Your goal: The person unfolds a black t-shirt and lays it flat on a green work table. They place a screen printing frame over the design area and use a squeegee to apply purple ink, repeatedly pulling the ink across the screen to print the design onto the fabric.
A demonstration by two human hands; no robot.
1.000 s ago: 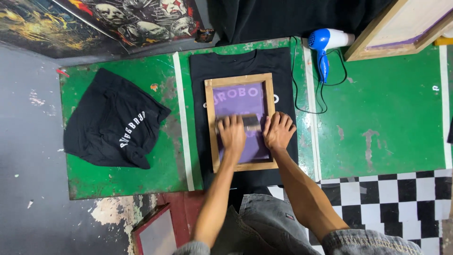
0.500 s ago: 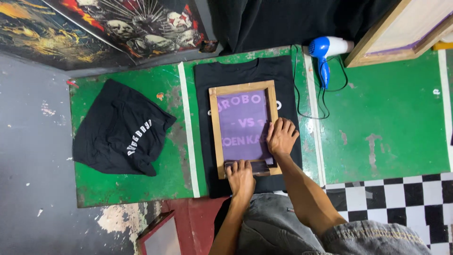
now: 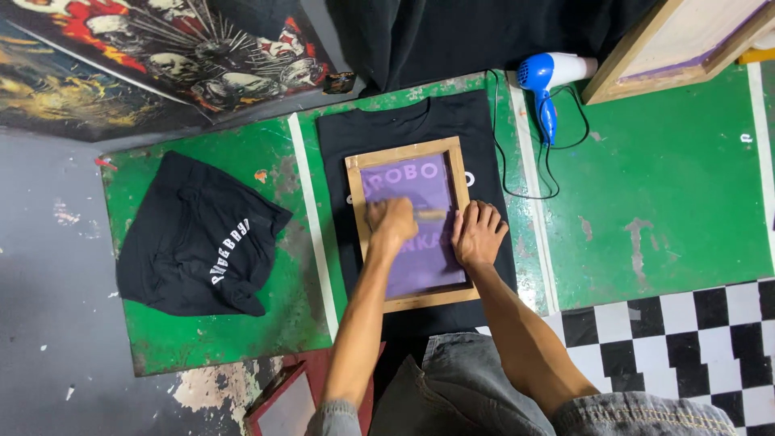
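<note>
1. Moved since half a second ago: left hand [image 3: 393, 224], from the frame's near rail back up to mid-screen
2. Left hand: clenched over a squeegee [image 3: 428, 215], whose wooden handle juts rightward from the fist
3. Right hand [image 3: 478, 234]: fingers spread flat, pressing the right rail of the wooden screen frame [image 3: 406, 154]
4. Frame: lying on a black shirt [image 3: 404, 123], on the green table [image 3: 662, 202]
5. Left of it: folded black shirt [image 3: 194, 242]; far right: blue hairdryer [image 3: 547, 81]

1. Setting: small screen-printing workshop.
2. Evidence, centre: wooden printing screen [image 3: 412, 222] lying on black T-shirt [image 3: 408, 129], on worn green table [image 3: 646, 186].
3. Upper right: second screen frame [image 3: 686, 40], blue hair dryer [image 3: 549, 77].
4. Left: folded printed shirt [image 3: 198, 234].
</note>
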